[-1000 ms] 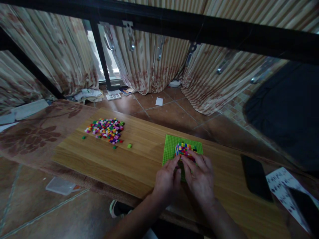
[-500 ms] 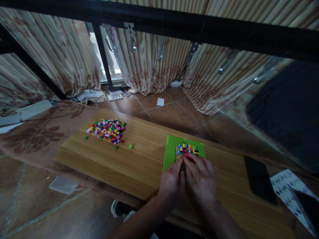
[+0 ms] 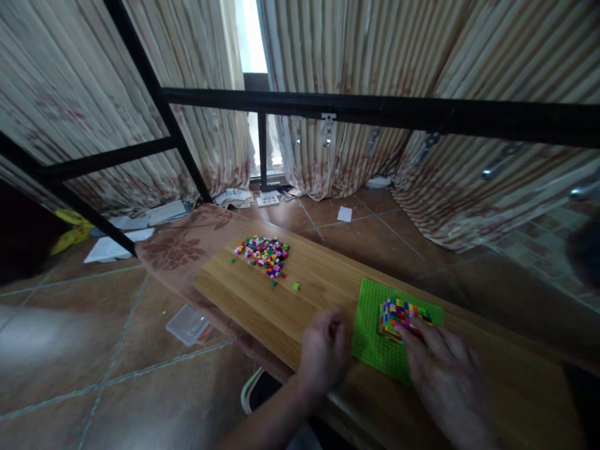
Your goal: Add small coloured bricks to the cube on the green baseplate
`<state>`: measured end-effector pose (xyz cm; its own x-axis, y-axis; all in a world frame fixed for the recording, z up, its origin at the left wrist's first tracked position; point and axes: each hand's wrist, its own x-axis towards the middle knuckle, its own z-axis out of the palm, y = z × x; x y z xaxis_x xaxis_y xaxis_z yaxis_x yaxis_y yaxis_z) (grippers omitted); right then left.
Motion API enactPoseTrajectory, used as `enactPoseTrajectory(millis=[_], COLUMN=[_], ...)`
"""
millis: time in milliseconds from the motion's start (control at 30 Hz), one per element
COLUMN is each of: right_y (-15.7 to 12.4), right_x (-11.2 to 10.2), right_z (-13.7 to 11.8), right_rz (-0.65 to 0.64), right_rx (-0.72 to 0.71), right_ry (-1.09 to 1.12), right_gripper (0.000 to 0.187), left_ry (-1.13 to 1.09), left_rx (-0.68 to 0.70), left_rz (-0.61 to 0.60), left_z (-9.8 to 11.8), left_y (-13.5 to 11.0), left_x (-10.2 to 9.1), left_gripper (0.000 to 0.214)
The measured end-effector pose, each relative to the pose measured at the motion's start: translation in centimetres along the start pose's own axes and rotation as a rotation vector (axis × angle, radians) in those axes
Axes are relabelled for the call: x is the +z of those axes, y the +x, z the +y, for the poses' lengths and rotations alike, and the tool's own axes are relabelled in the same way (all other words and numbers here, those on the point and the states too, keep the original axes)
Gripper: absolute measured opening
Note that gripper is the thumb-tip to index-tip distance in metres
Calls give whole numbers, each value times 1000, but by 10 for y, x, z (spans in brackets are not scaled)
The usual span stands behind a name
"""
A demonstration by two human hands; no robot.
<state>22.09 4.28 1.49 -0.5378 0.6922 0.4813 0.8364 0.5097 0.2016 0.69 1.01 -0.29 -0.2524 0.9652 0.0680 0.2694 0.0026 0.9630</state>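
Note:
A green studded baseplate (image 3: 375, 344) lies on the wooden board. On it stands a small stepped build of coloured toy bricks (image 3: 391, 312). My right hand (image 3: 443, 369) has thumb and fingers closed around the build's near right side, hiding part of it. To the left of the baseplate, my left hand (image 3: 323, 347) is above the board, apart from the build. Its fingers are curled in, and whether anything is inside them is hidden. Farther left lies a pile of loose toy bricks (image 3: 265, 253), with a light green brick (image 3: 296, 286) off to its right.
The wooden board (image 3: 244, 297) rests on a brown patterned cloth (image 3: 180, 247). A clear plastic container (image 3: 187, 325) is on the tiled floor at left. A black metal frame (image 3: 290, 103) crosses in front of striped curtains (image 3: 347, 56). Papers (image 3: 112, 247) lie by the curtains.
My left hand has come away from the build and moved left of the baseplate. My right hand stays at the build. The view has swung to the left.

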Motion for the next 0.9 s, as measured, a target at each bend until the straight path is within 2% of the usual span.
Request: enactPoseTrajectory(millis=[67, 167, 267, 367, 467, 533, 600, 700, 767, 833, 900], right_y=[-1, -2, 0, 2, 0, -3, -7, -10, -11, -12, -15], right_x=[0, -2, -7, -15, -24, -28, -30, -29, -27, -27, -28], right_z=[0, -6, -21, -40, -58, -69, -80, -92, -94, -91, -86], right_rz=[35, 99, 168, 232, 255, 250, 181, 51, -6, -53, -83], right_rx=[21, 46, 54, 81, 124, 164, 207, 334, 404, 419, 404], right_ry=[4, 71, 199, 264, 295, 348, 450, 589, 675, 748, 795], right_gripper=[29, 30, 26, 22, 20, 19, 19, 19, 20, 21, 23], left_ry=[146, 375, 605, 744, 766, 705, 464, -11, -280, -447, -549], left_rx=[-88, -194, -179, -207, -218, -189, -172, -146, -203, -269, -321], left_rz=[176, 343, 348, 282, 244, 227, 194, -73, -257, -370, -427], left_z=[-14, -31, -38, -36, -33, -31, -30, -22, -12, -1, 8], left_y=[14, 36, 52, 64, 65, 57, 44, 16, -1, -12, -16], left_x=[-35, -80, -102, -106, -102, -95, -81, -50, -29, -13, -3], left_gripper=[22, 27, 27, 21, 18, 19, 17, 13, 12, 14, 18])
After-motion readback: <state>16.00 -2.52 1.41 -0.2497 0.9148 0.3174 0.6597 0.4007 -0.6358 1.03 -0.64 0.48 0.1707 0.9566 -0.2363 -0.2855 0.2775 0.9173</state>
